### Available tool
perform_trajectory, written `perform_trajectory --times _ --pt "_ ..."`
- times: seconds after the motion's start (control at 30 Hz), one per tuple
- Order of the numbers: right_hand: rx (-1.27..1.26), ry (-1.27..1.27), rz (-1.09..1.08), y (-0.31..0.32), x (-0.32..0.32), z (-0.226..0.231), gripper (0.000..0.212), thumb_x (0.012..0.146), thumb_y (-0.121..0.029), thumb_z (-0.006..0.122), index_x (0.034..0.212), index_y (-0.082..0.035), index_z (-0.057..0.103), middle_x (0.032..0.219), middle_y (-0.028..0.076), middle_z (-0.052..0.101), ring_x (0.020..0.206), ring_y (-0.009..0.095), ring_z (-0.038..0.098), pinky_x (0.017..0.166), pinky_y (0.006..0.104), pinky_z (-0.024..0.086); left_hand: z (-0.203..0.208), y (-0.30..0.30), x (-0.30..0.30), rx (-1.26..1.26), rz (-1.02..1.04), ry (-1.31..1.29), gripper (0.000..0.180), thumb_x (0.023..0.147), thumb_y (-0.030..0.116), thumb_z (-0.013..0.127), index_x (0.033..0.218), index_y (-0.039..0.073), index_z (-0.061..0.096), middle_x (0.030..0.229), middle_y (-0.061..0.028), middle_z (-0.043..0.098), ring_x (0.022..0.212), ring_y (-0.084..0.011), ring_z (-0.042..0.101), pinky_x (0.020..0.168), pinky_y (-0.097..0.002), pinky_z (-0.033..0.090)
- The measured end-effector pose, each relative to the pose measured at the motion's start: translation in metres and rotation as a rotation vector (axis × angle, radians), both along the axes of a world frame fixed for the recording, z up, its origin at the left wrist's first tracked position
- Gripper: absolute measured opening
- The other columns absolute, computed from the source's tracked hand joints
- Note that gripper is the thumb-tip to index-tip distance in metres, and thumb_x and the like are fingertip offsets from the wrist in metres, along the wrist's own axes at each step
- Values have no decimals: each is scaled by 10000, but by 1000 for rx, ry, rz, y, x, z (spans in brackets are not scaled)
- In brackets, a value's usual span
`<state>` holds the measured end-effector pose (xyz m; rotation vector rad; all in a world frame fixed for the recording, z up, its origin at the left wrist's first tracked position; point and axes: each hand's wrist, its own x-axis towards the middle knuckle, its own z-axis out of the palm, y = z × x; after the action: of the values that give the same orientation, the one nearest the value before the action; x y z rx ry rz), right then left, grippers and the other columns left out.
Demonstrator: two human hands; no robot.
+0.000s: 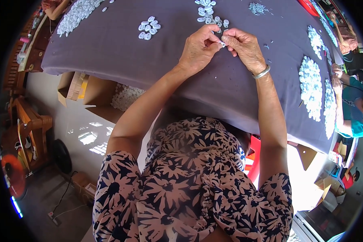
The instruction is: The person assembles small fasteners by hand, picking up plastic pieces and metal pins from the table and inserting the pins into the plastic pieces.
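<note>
Over the dark cloth of the table, my left hand (198, 49) pinches a small white plastic piece (222, 44) between thumb and fingertips. My right hand (243, 47), with a bracelet on its wrist, meets it from the other side, thumb and fingers pressed together against the piece. Whether the right fingers also hold some tiny part is hidden. Just beyond the hands lies a loose group of white oval pieces (207, 11). A smaller cluster of white oval pieces (148, 28) sits to the left. Tiny grey slivers (257, 8) form a pile beyond my right hand.
A large heap of white pieces (77, 16) lies at the far left, more heaps (310, 86) at the right. An open cardboard box (103, 94) with white pieces stands under the table's near edge. Another person (353, 103) sits at the right; an arm (57, 10) shows far left.
</note>
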<state>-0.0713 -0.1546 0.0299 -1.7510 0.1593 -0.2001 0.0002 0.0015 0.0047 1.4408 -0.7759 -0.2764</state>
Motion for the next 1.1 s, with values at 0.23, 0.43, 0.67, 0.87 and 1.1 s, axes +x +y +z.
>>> perform_trajectory --times 0.23,0.43,0.67,0.87,1.1 --pt "-40 -16 16 -1 2 -3 184 883 -232 637 947 -62 660 732 -53 575 612 15 483 499 156 401 -1 0 1 6 2 -13 351 797 4 629 1133 27 529 785 -49 650 675 -84 579 642 -233 490" --pt "-114 -44 22 2 2 -2 185 881 -240 640 935 -64 659 716 -55 572 599 15 477 494 157 397 -3 0 0 17 21 17 214 789 10 638 996 -23 597 963 -61 633 685 -86 582 644 -236 491" --pt "-54 14 -21 4 2 3 152 898 -207 616 926 -60 641 696 -65 523 597 11 446 500 158 381 -2 -1 0 -7 26 46 99 781 2 637 860 -57 627 1104 -60 584 701 -91 590 651 -233 494" --pt "-47 6 -6 6 1 5 150 902 -200 610 931 -56 640 685 -64 514 594 17 446 510 163 383 -3 -1 1 -16 21 40 98 782 -8 632 864 -61 623 1106 -59 584 709 -92 594 653 -235 496" --pt "-45 0 -24 8 1 5 153 907 -203 601 938 -58 641 684 -63 512 592 17 443 508 163 377 -4 -1 1 -16 14 49 99 783 -10 628 861 -70 617 1112 -62 580 711 -92 592 653 -234 495"
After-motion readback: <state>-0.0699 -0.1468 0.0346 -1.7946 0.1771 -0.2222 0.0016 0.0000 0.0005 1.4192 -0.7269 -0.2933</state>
